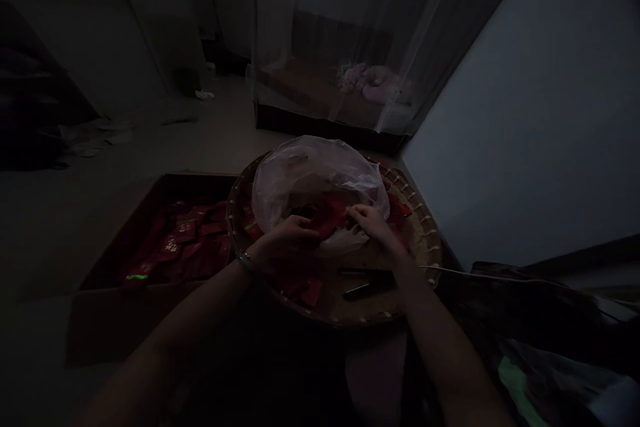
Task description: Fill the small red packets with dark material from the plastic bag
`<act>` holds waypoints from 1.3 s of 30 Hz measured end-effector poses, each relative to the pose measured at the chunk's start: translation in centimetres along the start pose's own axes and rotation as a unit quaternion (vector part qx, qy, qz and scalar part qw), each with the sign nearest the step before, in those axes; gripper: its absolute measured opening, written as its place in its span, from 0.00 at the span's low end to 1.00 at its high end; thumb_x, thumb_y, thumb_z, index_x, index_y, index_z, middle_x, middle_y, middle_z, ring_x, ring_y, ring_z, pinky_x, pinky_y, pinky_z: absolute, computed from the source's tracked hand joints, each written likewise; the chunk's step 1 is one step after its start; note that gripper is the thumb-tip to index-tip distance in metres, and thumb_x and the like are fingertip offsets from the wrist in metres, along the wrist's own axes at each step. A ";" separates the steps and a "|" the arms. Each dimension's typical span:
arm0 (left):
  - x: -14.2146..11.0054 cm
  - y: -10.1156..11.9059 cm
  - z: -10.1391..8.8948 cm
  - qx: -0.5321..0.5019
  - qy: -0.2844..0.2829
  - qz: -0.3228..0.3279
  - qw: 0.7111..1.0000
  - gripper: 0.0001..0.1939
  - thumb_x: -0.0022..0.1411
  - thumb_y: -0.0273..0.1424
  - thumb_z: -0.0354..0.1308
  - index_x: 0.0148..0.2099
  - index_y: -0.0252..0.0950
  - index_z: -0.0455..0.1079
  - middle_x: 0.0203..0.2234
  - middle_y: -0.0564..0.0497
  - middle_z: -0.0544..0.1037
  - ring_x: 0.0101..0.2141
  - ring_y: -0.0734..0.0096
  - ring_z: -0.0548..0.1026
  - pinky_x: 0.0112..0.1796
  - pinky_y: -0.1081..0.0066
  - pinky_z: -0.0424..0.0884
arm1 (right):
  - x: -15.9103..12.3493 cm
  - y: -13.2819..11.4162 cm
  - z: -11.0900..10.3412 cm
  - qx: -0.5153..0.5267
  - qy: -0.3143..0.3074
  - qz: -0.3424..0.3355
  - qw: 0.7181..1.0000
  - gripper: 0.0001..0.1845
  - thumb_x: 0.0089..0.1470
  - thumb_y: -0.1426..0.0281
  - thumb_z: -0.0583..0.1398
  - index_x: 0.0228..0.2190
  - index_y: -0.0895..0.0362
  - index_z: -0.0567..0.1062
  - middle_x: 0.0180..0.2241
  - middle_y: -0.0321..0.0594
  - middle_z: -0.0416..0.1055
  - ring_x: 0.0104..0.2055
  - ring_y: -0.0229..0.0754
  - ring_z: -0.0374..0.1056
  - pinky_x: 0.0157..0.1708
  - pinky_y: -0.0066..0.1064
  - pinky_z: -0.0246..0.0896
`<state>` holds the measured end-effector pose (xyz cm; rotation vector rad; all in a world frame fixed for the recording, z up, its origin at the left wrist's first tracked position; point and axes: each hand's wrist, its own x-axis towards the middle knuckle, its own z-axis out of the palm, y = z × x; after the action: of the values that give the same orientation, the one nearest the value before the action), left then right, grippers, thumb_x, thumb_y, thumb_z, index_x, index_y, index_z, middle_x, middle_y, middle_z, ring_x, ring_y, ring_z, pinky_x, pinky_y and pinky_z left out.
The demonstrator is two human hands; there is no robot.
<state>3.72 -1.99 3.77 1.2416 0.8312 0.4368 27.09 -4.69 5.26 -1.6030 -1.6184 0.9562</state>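
In dim light, my left hand (295, 230) is closed on the left side of a red pouch (330, 213); its exact kind is hard to make out. My right hand (367, 220) pinches at the pouch's right edge with bent fingers. Behind and under both hands lies a clear plastic bag (320, 153), its mouth spread towards me. The bag rests in a round woven bamboo tray (425, 240). More red packets (313, 292) lie in the tray around the bag. Two dark narrow objects (363, 287) sit near my right wrist.
A cardboard box (150, 303) full of red packets with light characters stands left of the tray. Behind is a bed under a mosquito net (280, 47). A white wall (530, 113) rises at the right. A thin cord (480, 273) runs from the tray over dark cloth items.
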 end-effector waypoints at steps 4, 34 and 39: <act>0.9 -0.8 -0.4 -0.021 0.012 -0.009 1.000 0.20 0.46 0.37 0.69 0.38 0.29 0.74 0.25 0.50 0.77 0.23 0.74 0.72 0.25 0.76 0.65 | -4.7 2.7 -1.4 -0.183 -0.230 -0.038 0.955 0.19 0.39 0.62 0.67 0.36 0.55 0.77 0.37 0.41 0.76 0.38 0.47 0.71 0.40 0.35 0.65; -0.9 -0.5 3.2 -0.064 -0.106 -0.040 0.991 0.18 0.44 0.31 0.69 0.39 0.30 0.77 0.28 0.50 0.78 0.27 0.73 0.74 0.31 0.75 0.68 | -3.8 -1.2 -2.4 -0.053 0.007 0.034 0.998 0.20 0.44 0.59 0.65 0.38 0.58 0.79 0.24 0.38 0.74 0.24 0.39 0.68 0.23 0.28 0.61; -0.4 -1.4 2.5 -0.030 -0.116 -0.022 0.993 0.18 0.48 0.33 0.67 0.42 0.30 0.76 0.30 0.48 0.79 0.28 0.72 0.75 0.31 0.75 0.68 | -3.3 -0.9 -2.3 -0.042 0.009 0.034 0.998 0.21 0.43 0.60 0.65 0.39 0.58 0.79 0.24 0.39 0.74 0.24 0.38 0.67 0.22 0.27 0.60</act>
<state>5.18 -4.28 2.83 1.1902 0.6409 0.2727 28.70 -7.90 7.37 -1.7290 -1.6206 0.9167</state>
